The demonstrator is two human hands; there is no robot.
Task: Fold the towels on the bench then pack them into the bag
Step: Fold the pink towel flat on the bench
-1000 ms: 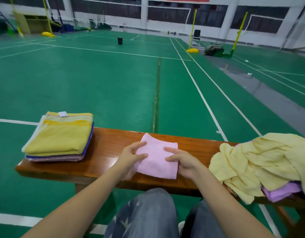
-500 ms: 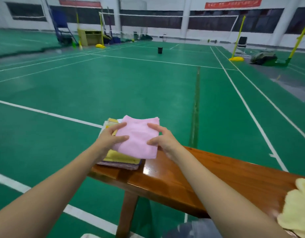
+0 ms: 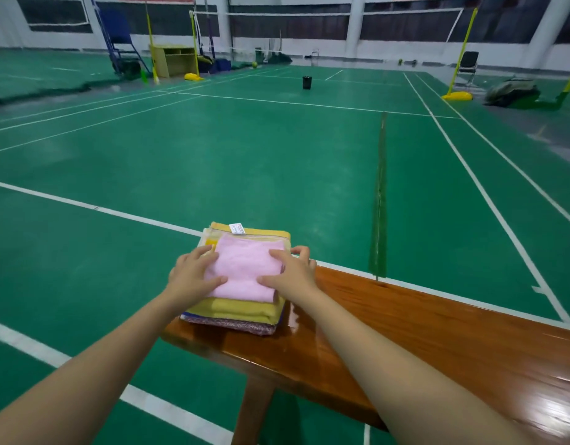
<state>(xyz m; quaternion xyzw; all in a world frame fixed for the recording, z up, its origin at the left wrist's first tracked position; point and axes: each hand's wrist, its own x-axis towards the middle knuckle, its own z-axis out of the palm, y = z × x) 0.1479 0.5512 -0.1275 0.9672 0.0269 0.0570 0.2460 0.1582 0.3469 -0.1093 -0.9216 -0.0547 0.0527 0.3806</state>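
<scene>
Left hand: the left hand (image 3: 194, 273) is lying flat on the near-left edge of the pink towel (image 3: 245, 268), fingers almost straight and thumb stretched across the cloth, pressing down and gripping nothing.
Right hand: the right hand (image 3: 291, 271) is pressing on the towel's right edge with fingers spread and only loosely bent. The outer fingers are reaching past the edge onto the stack (image 3: 242, 311).
Change: half a second ago both hands were pinching the pink towel in the air above the stack. It is now lying on top and the pinch has given way to flat palms.
Pink towel: it is sitting folded into a neat, smooth square, smaller than the layer beneath.
Stack: a yellow towel (image 3: 245, 313) is showing directly under the pink one, with a white label (image 3: 237, 228) at its far edge. Blue and mottled purple layers are peeking out at the bottom.
Bench: the stack is resting at the left end of the glossy wooden bench (image 3: 421, 332).
</scene>
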